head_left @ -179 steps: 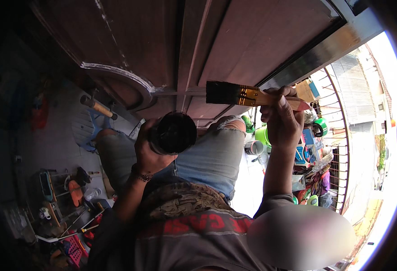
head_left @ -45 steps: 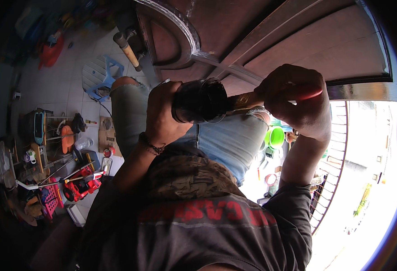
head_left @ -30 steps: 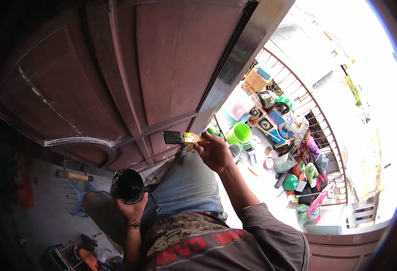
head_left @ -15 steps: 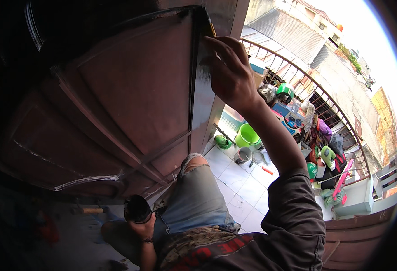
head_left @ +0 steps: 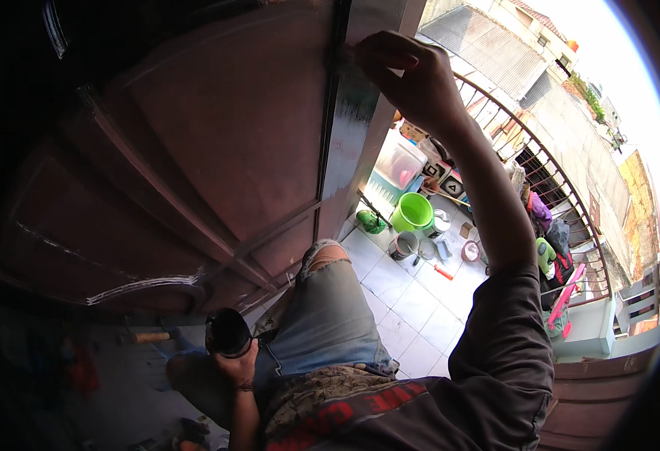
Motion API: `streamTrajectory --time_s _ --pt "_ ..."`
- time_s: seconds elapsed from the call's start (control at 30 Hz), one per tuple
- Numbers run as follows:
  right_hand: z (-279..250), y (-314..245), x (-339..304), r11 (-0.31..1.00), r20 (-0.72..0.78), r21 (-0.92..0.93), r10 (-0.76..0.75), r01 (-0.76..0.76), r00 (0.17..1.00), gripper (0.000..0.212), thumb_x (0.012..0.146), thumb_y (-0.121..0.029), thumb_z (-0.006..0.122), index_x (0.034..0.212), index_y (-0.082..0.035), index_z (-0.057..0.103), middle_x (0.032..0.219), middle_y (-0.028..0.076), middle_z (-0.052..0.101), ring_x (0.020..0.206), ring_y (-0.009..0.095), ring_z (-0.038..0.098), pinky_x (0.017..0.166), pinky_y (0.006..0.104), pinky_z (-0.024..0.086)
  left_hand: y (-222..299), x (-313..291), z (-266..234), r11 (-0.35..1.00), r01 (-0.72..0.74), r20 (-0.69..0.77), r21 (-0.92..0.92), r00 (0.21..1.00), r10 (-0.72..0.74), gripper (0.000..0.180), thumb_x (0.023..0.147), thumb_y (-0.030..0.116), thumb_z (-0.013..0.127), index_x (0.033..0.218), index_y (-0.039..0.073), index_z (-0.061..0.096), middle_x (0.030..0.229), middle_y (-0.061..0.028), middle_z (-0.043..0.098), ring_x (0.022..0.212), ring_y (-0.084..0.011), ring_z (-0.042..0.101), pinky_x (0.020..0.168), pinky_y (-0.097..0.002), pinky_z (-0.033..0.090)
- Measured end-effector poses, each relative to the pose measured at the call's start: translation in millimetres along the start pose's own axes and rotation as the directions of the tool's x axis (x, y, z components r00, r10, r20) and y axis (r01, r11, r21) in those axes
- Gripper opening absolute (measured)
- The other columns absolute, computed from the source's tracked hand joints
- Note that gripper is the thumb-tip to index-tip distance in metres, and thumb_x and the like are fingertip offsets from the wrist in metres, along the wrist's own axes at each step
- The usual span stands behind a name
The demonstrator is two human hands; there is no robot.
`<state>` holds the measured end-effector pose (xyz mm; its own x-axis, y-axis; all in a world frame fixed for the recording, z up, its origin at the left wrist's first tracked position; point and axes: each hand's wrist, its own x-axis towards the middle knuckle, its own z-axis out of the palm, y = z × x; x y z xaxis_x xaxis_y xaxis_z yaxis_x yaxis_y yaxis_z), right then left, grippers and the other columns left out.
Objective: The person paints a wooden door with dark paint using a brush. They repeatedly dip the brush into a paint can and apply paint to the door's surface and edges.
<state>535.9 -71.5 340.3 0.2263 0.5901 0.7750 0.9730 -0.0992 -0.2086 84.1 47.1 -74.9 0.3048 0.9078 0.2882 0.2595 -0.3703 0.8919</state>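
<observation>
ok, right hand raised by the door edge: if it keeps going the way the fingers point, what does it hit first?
The right hand points left, fingers curled, at the pale edge of the door. That edge looks like the first thing in line; the fingertips seem almost on it, though depth is hard to judge here.

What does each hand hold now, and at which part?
The left hand grips a dark round can from below, around its lower body. The right hand is closed at the door edge; what it holds is hidden.
</observation>
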Motion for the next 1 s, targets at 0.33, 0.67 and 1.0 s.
streamTrajectory --time_s 0.33,0.67,1.0 --pt "66.1 -4.9 -68.9 0.931 0.002 -0.290 -0.232 0.223 0.973 0.021 0.073 0.001 0.069 0.091 -0.004 0.059 0.093 0.011 0.060 0.088 0.029 0.063 0.071 0.0384 0.056 -10.8 -0.5 0.7 0.998 -0.029 0.009 -0.056 1.000 0.029 0.098 0.058 0.018 0.093 0.140 -0.005 0.043 0.132 -0.0154 0.055 0.119 -0.0265 0.057 0.105 -0.0406 0.043" --pt "24.5 -4.5 6.8 0.996 -0.384 0.087 0.025 0.009 0.923 0.011 0.085 0.005 0.072 0.091 -0.003 0.066 0.085 0.002 0.069 0.073 0.006 0.062 0.068 0.0235 0.051 5.0 2.4 -4.1 0.996 -0.028 -0.003 -0.084 1.000 0.028 0.100 0.058 0.019 0.093 0.141 -0.004 0.042 0.134 -0.0161 0.053 0.122 -0.0267 0.055 0.107 -0.0414 0.041" --pt "51.3 -8.2 -36.6 0.892 -0.032 -0.360 -0.304 0.273 0.952 0.023 0.069 0.002 0.071 0.091 -0.003 0.068 0.107 0.008 0.059 0.105 0.029 0.058 0.073 0.0384 0.058 -0.3 2.1 -2.2 0.997 -0.060 -0.008 -0.052 0.998 0.059 0.098 0.059 0.020 0.093 0.140 -0.003 0.043 0.132 -0.0150 0.055 0.120 -0.0259 0.057 0.106 -0.0403 0.042"
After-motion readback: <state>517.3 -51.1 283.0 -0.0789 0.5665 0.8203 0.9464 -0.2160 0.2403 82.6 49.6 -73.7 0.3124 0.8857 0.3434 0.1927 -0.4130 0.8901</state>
